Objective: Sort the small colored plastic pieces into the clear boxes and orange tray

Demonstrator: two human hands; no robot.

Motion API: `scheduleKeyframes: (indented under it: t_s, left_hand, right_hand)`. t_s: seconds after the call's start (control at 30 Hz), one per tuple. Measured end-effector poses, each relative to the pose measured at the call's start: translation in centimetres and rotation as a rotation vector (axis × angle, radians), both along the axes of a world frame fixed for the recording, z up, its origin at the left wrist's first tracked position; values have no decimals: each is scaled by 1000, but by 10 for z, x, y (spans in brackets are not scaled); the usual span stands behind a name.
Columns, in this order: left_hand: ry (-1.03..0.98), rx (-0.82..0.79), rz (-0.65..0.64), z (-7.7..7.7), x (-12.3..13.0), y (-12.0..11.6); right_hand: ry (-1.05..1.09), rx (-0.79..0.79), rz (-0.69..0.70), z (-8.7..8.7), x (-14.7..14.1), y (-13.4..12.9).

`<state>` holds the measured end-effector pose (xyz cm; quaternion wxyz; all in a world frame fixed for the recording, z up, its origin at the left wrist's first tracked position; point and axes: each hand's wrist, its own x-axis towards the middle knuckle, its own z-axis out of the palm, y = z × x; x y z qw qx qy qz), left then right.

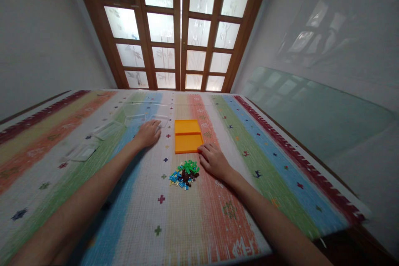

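Observation:
My left hand (149,134) is at a small clear plastic tray (162,119), its fingers bent over the tray's near left side. My right hand (213,158) rests on the cloth with its fingers slightly apart, the fingertips at the lower right corner of an orange two-part tray (188,143). Both sections of the orange tray show bare floors. Just below it lies a loose pile of small toy bricks (185,174), with green, dark brown, blue and pale yellow pieces mixed together.
More clear plastic trays lie to the left, one near the middle (135,121), another farther left (107,130) and one nearer me (82,152). A striped tablecloth (140,216) covers the table. Glass-paned wooden doors (181,29) stand behind, with walls at both sides.

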<state>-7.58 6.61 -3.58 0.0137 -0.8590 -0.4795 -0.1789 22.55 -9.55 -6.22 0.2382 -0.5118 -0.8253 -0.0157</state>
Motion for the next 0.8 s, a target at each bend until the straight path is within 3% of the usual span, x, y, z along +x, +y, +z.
scheduleKeyframes:
  t_s: [0.13, 0.27, 0.63, 0.8]
  left_hand:
    - [3, -34, -28, -1, 1, 2]
    - [-1, -76, -85, 2, -5, -11]
    - [-109, -143, -271, 0, -15, -92]
    - [-134, -107, -301, -6, -13, -113]
  right_hand:
    - [31, 7, 15, -1, 1, 0]
    - [24, 3, 21, -1, 1, 0]
    - [26, -11, 14, 0, -5, -2]
    - [36, -20, 23, 1, -7, -4]
